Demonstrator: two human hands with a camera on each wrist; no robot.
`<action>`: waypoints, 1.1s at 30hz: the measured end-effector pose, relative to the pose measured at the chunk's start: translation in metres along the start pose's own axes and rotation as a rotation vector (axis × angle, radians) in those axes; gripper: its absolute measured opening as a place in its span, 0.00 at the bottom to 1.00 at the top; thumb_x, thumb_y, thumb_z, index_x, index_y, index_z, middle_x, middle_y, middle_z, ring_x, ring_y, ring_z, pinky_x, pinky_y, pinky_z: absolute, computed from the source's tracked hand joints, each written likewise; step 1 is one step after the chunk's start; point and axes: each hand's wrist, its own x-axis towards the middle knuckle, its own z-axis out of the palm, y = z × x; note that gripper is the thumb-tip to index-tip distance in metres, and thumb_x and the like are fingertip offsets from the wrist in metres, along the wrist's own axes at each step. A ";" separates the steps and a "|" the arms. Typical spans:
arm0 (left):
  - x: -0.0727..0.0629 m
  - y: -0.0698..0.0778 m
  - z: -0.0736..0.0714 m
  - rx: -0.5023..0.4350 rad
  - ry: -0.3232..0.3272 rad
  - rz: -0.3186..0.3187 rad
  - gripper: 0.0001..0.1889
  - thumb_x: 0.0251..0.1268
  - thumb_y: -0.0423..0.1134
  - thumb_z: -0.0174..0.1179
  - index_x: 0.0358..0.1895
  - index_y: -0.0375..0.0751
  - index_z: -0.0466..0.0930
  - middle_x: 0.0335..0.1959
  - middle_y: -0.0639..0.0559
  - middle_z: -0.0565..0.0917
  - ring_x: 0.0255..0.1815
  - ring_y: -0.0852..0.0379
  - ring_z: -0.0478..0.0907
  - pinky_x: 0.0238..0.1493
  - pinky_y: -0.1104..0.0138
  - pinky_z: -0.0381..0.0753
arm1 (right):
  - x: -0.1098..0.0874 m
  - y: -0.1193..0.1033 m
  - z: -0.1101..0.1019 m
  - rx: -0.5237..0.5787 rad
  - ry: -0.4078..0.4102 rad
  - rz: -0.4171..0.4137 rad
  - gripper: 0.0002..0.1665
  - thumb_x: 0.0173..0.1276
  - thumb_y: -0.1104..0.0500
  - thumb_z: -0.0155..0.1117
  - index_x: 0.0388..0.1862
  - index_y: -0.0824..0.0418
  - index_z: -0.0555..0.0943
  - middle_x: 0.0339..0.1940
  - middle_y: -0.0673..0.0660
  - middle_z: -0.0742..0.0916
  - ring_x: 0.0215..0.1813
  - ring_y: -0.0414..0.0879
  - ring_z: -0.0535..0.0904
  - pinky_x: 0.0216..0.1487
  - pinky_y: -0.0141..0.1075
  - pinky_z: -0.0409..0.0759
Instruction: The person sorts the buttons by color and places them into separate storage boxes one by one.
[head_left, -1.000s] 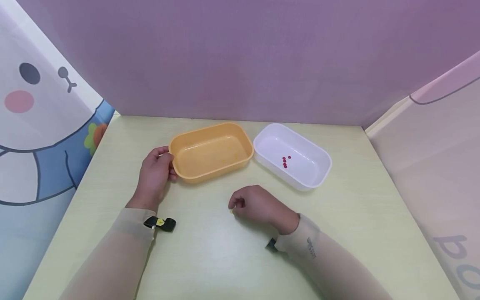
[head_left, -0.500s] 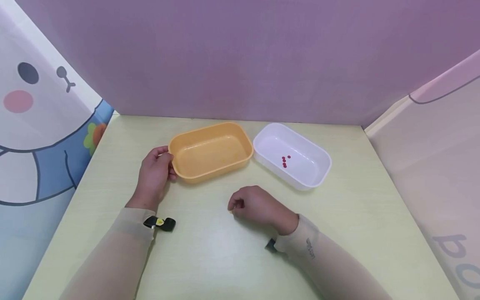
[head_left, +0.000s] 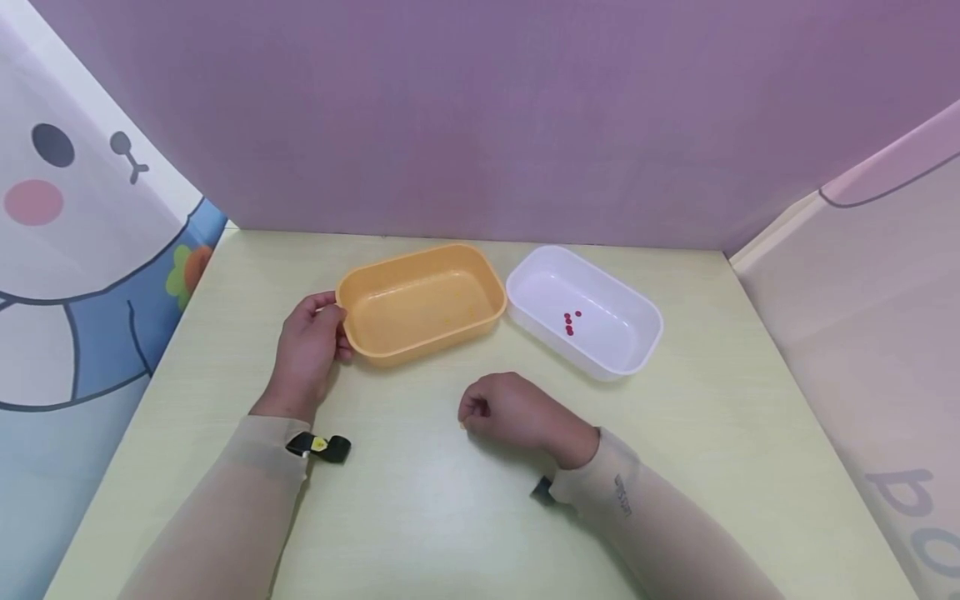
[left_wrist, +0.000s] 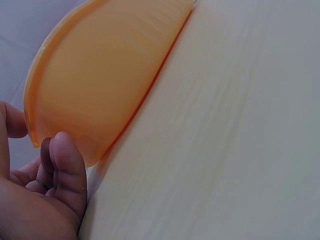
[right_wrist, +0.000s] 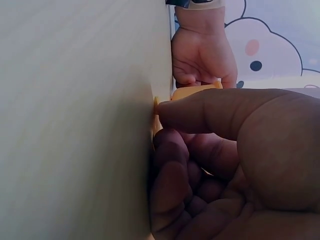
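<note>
My left hand (head_left: 306,354) holds the left end of an orange plastic basin (head_left: 401,357), its thumb and index finger at the rim. In the left wrist view, the thumb (left_wrist: 67,157) lies by the basin's outer wall and other fingers curl beside it. Low over the table, my right hand (head_left: 513,412) has curled fingers, with a small thin yellow piece (head_left: 462,425) at its thumb and fingertips. The right wrist view shows that yellow piece (right_wrist: 156,105) on edge between the thumb tip and the tabletop. The fingers partly hide it.
A white plastic basin (head_left: 637,325) stands right of the orange one, nearly touching it. Several small red discs (head_left: 569,325) lie inside it. Faint small yellow pieces (head_left: 446,321) lie in the orange basin. A purple backdrop (head_left: 480,125) rises behind the pale table (head_left: 390,517).
The right hand shifts only very slightly, and the yellow piece stays at its fingertips. The left hand and both basins keep their places.
</note>
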 end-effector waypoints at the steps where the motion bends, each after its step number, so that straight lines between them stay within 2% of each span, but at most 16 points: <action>1: 0.000 0.000 0.000 -0.002 0.001 -0.002 0.23 0.88 0.43 0.52 0.79 0.44 0.72 0.44 0.44 0.80 0.31 0.59 0.81 0.31 0.69 0.89 | 0.000 0.000 0.000 -0.001 0.001 -0.007 0.08 0.76 0.62 0.72 0.38 0.47 0.90 0.32 0.41 0.86 0.40 0.40 0.81 0.49 0.35 0.84; 8: 0.002 -0.002 -0.002 -0.005 -0.004 0.000 0.24 0.88 0.43 0.52 0.79 0.44 0.72 0.45 0.43 0.80 0.31 0.58 0.81 0.30 0.69 0.89 | 0.001 0.003 0.004 -0.028 0.003 -0.042 0.08 0.75 0.62 0.73 0.42 0.46 0.91 0.32 0.40 0.85 0.40 0.38 0.81 0.49 0.34 0.84; 21: 0.001 -0.002 0.000 -0.033 -0.003 -0.011 0.22 0.88 0.42 0.52 0.77 0.44 0.73 0.44 0.43 0.80 0.30 0.58 0.81 0.29 0.70 0.88 | -0.001 0.000 0.001 0.014 -0.021 0.020 0.08 0.79 0.61 0.72 0.39 0.47 0.89 0.36 0.42 0.87 0.44 0.41 0.82 0.52 0.37 0.84; 33: 0.004 -0.005 -0.002 0.020 0.005 0.007 0.23 0.89 0.43 0.51 0.79 0.44 0.72 0.43 0.45 0.81 0.30 0.60 0.81 0.30 0.69 0.89 | -0.002 0.001 0.000 0.039 -0.026 0.021 0.08 0.82 0.60 0.67 0.43 0.49 0.89 0.40 0.42 0.88 0.46 0.41 0.82 0.57 0.39 0.84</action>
